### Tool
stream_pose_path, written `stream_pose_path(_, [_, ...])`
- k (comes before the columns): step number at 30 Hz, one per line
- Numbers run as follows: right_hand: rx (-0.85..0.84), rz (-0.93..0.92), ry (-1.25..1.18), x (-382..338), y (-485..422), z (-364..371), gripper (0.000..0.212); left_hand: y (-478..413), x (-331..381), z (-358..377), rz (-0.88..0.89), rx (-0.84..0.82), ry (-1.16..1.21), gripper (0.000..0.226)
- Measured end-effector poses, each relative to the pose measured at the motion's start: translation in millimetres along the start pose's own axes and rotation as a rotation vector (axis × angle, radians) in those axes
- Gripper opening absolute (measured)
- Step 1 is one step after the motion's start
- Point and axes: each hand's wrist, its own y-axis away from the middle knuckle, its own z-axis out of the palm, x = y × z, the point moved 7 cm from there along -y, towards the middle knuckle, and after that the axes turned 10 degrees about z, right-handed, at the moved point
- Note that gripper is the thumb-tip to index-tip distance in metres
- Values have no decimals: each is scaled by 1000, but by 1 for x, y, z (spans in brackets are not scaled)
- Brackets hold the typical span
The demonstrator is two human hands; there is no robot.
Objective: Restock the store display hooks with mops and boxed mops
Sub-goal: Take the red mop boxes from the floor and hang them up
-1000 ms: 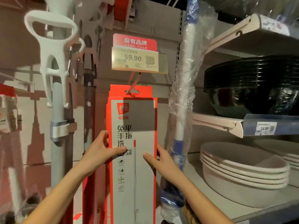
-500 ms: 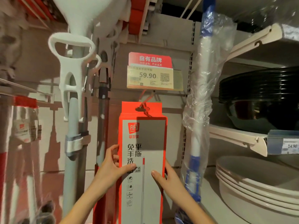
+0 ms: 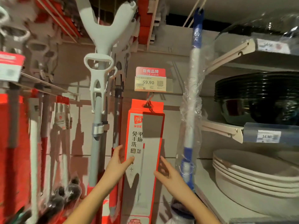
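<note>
The box (image 3: pixel 145 152), red-edged with a grey front, hangs from a red hook (image 3: pixel 149 97) at the middle of the display wall, its top tab threaded over the wire. We see the left hand (image 3: pixel 119 165) holding its left edge: the thumb lies across the front and the fingers run up beside and behind that edge. The right hand (image 3: pixel 168 173) is spread wide with straight fingers, its thumb tip touching the lower front and its forefinger lying along the right edge; it grips nothing.

On the box we read the logo "FIFO" and, below it, the large characters "免手洗" and "平拖"; the smaller print under them is too fine for us to make out. Just above the hook sits a price tag (image 3: pixel 150 82) reading "59.90", with a red header "自有品牌" and a square code.

Just right of the box hangs a blue-and-white mop (image 3: pixel 192 94) wrapped in clear plastic. To the left hangs a white-handled mop (image 3: pixel 98 88). Further right, dark bowls (image 3: pixel 262 97) are stacked on a shelf (image 3: pixel 221 129), whose tag (image 3: pixel 268 136) starts with "14" and is otherwise blurred. Pale basins (image 3: pixel 258 175) are stacked below.
</note>
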Motion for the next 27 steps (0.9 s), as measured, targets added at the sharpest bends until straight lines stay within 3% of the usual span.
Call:
stream_pose_path(6, [-69, -40, 57, -14, 81, 25, 48, 104, 25, -38, 19, -144, -63, 52])
stream_pose_path(12, [-230, -51, 66, -45, 162, 109, 45, 216, 48, -127, -49, -4, -81, 84])
stream_pose_path(22, [-566, -296, 46, -184, 256, 333, 49, 373, 115, -353, -132, 218, -314, 47])
stream_pose_path(27, [-728, -347, -25, -257, 315, 500, 49, 476, 143, -513, -221, 346, -453, 48])
